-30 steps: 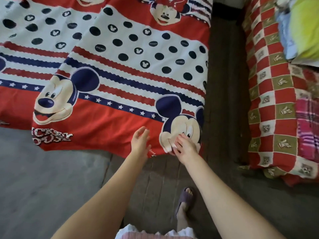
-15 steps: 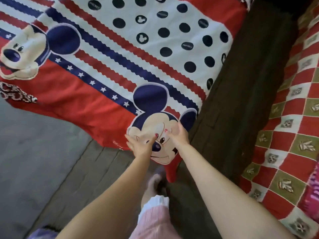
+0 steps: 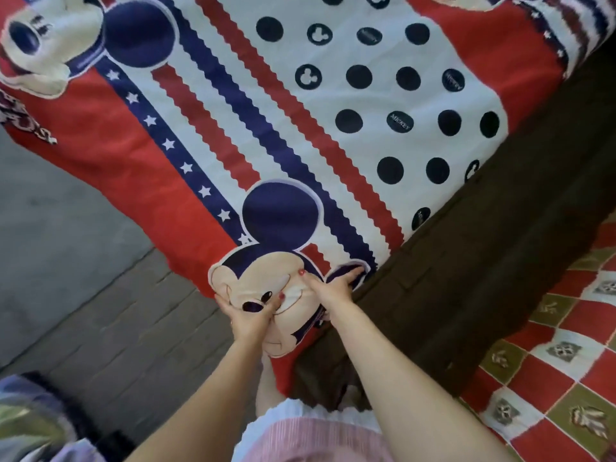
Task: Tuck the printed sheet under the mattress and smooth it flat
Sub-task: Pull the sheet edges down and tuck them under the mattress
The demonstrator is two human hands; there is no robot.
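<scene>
While the left hand [image 3: 248, 316] pinches the printed sheet's [image 3: 300, 135] corner, the right hand [image 3: 333, 288] presses flat, fingers spread.

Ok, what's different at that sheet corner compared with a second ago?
Both hands have closed in on the corner of the printed sheet. The left hand, which hovered open off the edge, now grips the cartoon-face corner with its thumb over the fabric. The right hand went from fingertips at the hem to pressing flat farther up. The corner now bunches and hangs. The checkered bedding is unchanged.
</scene>
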